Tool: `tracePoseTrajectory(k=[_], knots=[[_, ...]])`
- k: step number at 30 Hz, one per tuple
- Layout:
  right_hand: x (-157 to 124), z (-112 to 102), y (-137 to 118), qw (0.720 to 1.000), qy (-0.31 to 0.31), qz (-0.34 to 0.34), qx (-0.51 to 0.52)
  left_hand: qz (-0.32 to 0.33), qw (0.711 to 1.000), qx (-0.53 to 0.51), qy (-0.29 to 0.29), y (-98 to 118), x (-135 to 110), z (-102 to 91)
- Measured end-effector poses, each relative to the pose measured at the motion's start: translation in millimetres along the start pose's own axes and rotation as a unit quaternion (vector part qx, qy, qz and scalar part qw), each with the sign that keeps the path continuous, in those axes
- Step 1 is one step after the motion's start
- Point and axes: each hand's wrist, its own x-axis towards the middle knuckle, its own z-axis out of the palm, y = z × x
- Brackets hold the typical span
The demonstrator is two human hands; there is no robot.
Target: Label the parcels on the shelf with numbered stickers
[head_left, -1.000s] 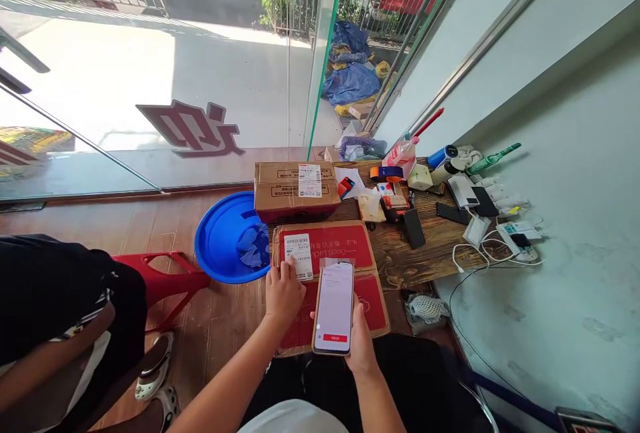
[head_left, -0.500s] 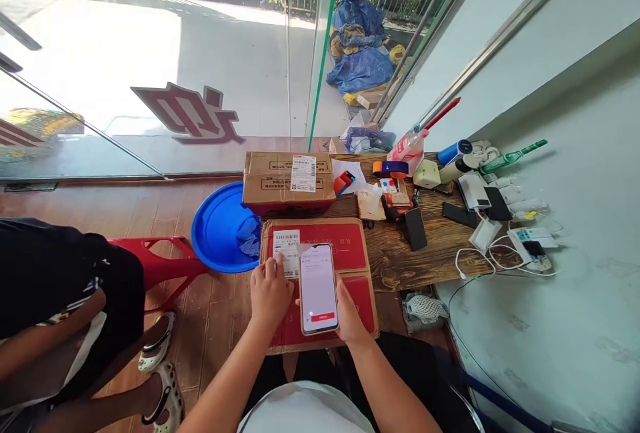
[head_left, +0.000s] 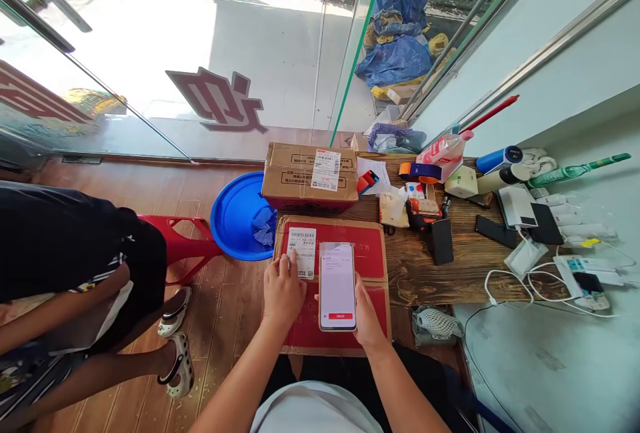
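My right hand [head_left: 367, 318] holds a phone [head_left: 337, 285] upright over a flat red cardboard box [head_left: 367, 253], its lit screen facing me. My left hand [head_left: 283, 289] lies on the box's left part, fingers loosely stretched, fingertips touching the lower edge of the white shipping label [head_left: 303, 251]. A second brown carton [head_left: 310, 176] with its own label stands just behind the red box.
A low wooden table [head_left: 450, 266] holds a tape dispenser [head_left: 421, 171], a dark phone [head_left: 442, 241], chargers and white cables [head_left: 530, 273]. A blue basin [head_left: 235, 216] and red stool [head_left: 180, 246] stand left. Another person [head_left: 75, 273] sits at far left. Glass doors are ahead.
The view has shifted, so everything sits further right. The phone stays in my right hand over the red box, and my left hand stays by the label.
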Motion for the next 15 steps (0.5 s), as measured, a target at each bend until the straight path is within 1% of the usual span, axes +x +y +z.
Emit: tracePoseTrajectory(k=[3,6,12,15], knots=[[-0.8,-0.6,4.4,1.000,0.005,0.012,-0.006,0.002,1.000,-0.006,-0.002,-1.0,0.4,-0.5],[-0.7,0.2,9.1,1.000,0.024,0.001,-0.013,0.005,1.000,-0.009,-0.005,-1.8,1.9,-1.6],[-2.8,7.5,8.7,1.000,0.004,-0.006,-0.020,0.020,1.000,0.021,-0.012,-0.8,3.7,-3.7],[-3.0,6.8,8.1,1.000,0.004,-0.002,-0.028,0.024,0.999,0.039,-0.009,0.5,3.0,-4.5]])
